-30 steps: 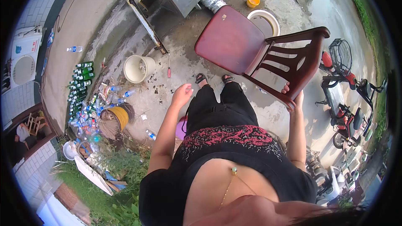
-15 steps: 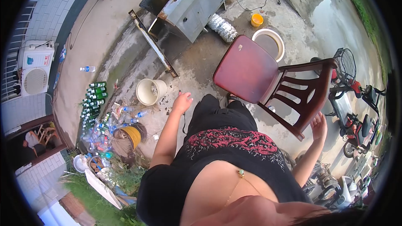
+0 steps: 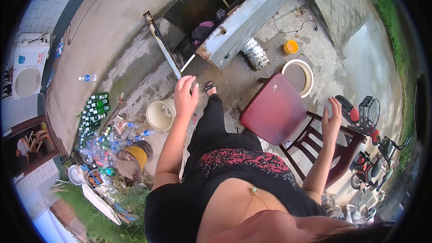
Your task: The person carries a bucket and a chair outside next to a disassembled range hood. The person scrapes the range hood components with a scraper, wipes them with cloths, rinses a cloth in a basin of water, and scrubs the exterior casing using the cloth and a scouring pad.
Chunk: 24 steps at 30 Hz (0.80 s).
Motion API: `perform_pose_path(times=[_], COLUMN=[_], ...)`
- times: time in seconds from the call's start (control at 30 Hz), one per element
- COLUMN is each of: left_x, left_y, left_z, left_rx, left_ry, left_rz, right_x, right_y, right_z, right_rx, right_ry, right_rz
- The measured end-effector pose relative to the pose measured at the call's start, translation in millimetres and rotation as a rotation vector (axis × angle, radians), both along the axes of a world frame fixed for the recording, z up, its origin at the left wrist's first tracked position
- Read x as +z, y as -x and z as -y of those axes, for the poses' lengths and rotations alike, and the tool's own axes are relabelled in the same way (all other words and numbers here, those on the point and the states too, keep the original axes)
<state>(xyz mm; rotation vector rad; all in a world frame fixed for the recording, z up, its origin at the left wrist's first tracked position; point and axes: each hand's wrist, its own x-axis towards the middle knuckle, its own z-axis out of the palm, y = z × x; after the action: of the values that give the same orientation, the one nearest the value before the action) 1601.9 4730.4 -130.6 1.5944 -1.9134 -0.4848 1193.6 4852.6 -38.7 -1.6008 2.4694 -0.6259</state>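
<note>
Head view. Left hand [image 3: 186,96]: raised, thumb apart from the lightly bent fingers, nearest in view to the cream bucket [image 3: 160,115] and the end of the rusty metal bar [image 3: 163,45]. Right hand [image 3: 332,117]: fingers apart, overlapping the chair's slatted back in view; contact cannot be determined. Dark red chair [image 3: 274,109]: on wet concrete, right of the legs, seat facing the camera. Beyond the seat: white round basin [image 3: 298,78], orange tub [image 3: 291,47], crinkled foil duct [image 3: 255,54]. Left side: green bottles [image 3: 94,110] in a stack, plastic bottles heaped beside them.
</note>
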Motion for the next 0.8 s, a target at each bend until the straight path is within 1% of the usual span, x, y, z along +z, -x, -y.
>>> perform_pose_path(times=[0.03,0.1,0.17,0.2,0.33,0.43,0.53,0.6,0.67,0.7,0.73,0.77,0.8], left_x=[5,11,9,10,-1,-9,-17,-25,-42,-56,-61,-67,-77], left_y=[-5,-17,-25,-27,-33,-33,-35,-34,-35,-36,-36,-35,-27], left_z=[20,45,61,68,92,116,142,161,182,191,201,211,226], left_rx=[0.0,-0.012,0.005,-0.016,-0.015,0.017,0.059,0.081,0.082,0.057,0.058,0.062,0.134], left_ry=[0.026,-0.033,-0.099,-0.082,-0.16,-0.192,-0.292,-0.362,-0.405,-0.382,-0.42,-0.456,-0.485], left_rz=[-0.008,-0.069,-0.184,-0.186,-0.288,-0.329,-0.357,-0.343,-0.296,-0.262,-0.231,-0.199,-0.195], right_x=[-11,-21,-34,-35,-31,-26,-14,-21,-47,-60,-84,-120,-181], right_y=[-18,-59,-89,-103,-136,-143,-148,-147,-144,-144,-140,-132,-126], right_z=[28,82,123,141,201,239,293,335,387,416,445,475,525], right_rx=[0.055,0.238,0.391,0.421,0.555,0.649,0.742,0.797,0.843,0.892,0.975,1.044,1.105], right_ry=[-0.058,-0.213,-0.22,-0.246,-0.28,-0.272,-0.292,-0.315,-0.325,-0.426,-0.464,-0.541,-0.782], right_rz=[0.012,0.006,0.05,0.084,0.055,0.039,0.017,0.044,0.095,0.106,0.019,-0.071,-0.236])
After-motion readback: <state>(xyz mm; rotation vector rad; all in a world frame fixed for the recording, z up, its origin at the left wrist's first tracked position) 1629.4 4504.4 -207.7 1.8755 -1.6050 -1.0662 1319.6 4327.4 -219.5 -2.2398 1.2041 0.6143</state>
